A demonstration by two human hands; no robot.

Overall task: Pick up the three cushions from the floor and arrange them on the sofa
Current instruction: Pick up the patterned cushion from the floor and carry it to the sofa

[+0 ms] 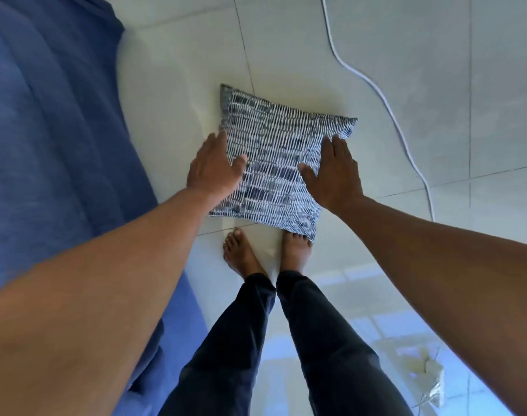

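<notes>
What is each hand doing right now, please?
Left hand: open, fingers spread at the left edge of the cushion, not gripping it.
Right hand: open, at the cushion's right edge, not gripping it.

Large glossy pale grey floor tiles (376, 70) with thin dark grout lines mirror a bright window at the lower right. A thin white cable (385, 106) snakes across them. Blue fabric sofa (46, 115) fills the left.
</notes>
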